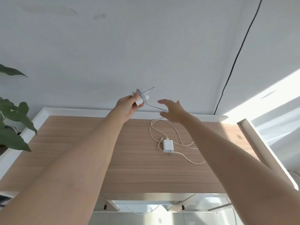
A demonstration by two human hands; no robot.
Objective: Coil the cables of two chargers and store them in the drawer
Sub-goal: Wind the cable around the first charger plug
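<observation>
Both bare arms reach forward. The left hand [128,106] is raised, fingers and thumb curled in a grip. The right hand [174,113] is spread, fingers extended and relaxed.

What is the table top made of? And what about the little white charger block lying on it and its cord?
The table top looks like wood or a wood-look laminate: light brown with fine straight grain lines and a matte face. The charger block seems to be hard plastic: plain white, smooth, with sharp edges. Its cord looks like soft rubbery plastic, since it lies in loose loops.
</observation>
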